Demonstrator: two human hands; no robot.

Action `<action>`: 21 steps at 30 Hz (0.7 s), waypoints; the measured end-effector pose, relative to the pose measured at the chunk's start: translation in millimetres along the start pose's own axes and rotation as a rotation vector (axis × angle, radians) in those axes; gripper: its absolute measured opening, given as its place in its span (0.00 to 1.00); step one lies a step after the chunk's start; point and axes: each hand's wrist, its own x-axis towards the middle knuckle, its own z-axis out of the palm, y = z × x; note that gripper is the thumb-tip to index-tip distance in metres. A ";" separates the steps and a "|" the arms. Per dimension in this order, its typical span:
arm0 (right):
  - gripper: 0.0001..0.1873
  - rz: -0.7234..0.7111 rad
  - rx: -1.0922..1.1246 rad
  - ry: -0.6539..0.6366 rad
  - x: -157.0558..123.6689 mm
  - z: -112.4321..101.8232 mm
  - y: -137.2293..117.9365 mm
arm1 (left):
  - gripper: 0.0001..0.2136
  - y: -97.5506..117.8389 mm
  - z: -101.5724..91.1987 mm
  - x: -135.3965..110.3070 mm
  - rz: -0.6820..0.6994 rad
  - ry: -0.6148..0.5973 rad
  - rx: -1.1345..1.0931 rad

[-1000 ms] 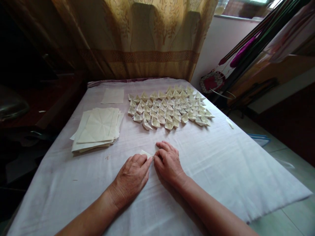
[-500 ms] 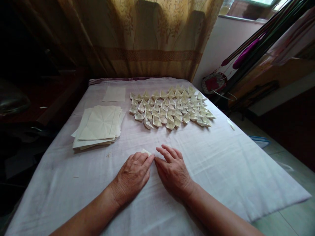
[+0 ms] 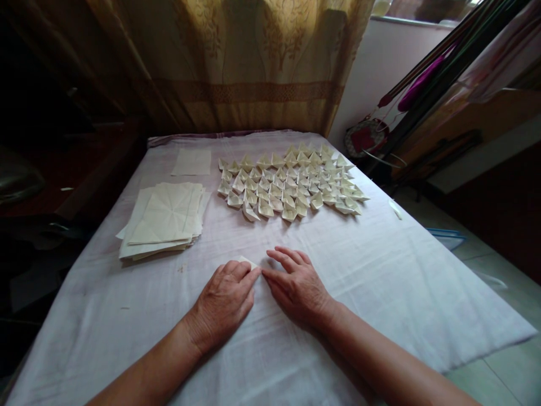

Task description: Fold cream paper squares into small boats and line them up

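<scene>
My left hand (image 3: 226, 300) presses a small piece of folded paper (image 3: 248, 261) down on the cloth, its fingers closed together over it. Only a pale corner of the paper shows past the knuckles; the rest is hidden beneath the hand. My right hand (image 3: 298, 286) rests just to the right, fingers stretched and slightly apart. Its index fingertip meets the paper's right end beside my left fingertips. Beyond both hands stand several rows of small folded paper boats (image 3: 288, 185). To the left lies a stack of creased square paper sheets (image 3: 169, 217).
A single paper sheet (image 3: 191, 162) lies behind the stack. The table wears a pale cloth (image 3: 372, 293), with a small white scrap (image 3: 395, 210) near its right edge. A patterned curtain (image 3: 253, 67) hangs behind. A bag (image 3: 366, 138) is beyond the right edge.
The view has shifted slightly, so the table's contents sit a little further left. Both hands stay together at the folded paper, with hardly any movement.
</scene>
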 end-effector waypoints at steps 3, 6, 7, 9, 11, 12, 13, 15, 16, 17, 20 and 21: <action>0.10 -0.013 0.028 -0.018 8.6 -0.1 -0.6 | 0.13 -8.1 -2.5 0.6 -0.015 0.037 -0.162; 0.06 -0.044 0.047 -0.014 16.9 1.5 0.0 | 0.13 -21.4 -8.5 -5.8 -0.042 0.155 -0.284; 0.06 -0.047 0.054 -0.009 18.3 2.7 0.4 | 0.13 -26.2 -11.2 -9.8 -0.076 0.191 -0.295; 0.06 -0.039 0.081 0.008 18.7 5.8 1.3 | 0.12 -34.2 -17.0 -19.6 -0.137 0.241 -0.259; 0.05 -0.018 0.126 0.031 17.1 9.0 2.2 | 0.11 -38.4 -22.3 -29.3 -0.171 0.274 -0.172; 0.05 -0.006 0.149 0.038 16.1 10.2 2.5 | 0.10 -38.7 -24.1 -33.0 -0.178 0.275 -0.125; 0.04 0.004 0.168 0.040 15.4 11.1 2.6 | 0.09 -37.8 -25.3 -35.6 -0.180 0.261 -0.079; 0.04 0.022 0.195 0.029 14.7 11.7 2.4 | 0.07 -33.5 -25.5 -37.1 -0.177 0.198 0.003; 0.04 0.031 0.204 0.024 14.8 11.5 2.1 | 0.08 -30.8 -24.6 -36.2 -0.173 0.167 0.044; 0.03 0.040 0.212 0.022 15.0 11.2 1.7 | 0.08 -28.0 -23.4 -34.6 -0.171 0.147 0.087; 0.03 0.064 0.223 0.019 15.7 10.1 0.5 | 0.09 -21.9 -19.7 -28.8 -0.141 0.137 0.210; 0.03 0.070 0.225 0.015 15.8 9.9 0.2 | 0.10 -20.8 -19.1 -27.3 -0.123 0.143 0.239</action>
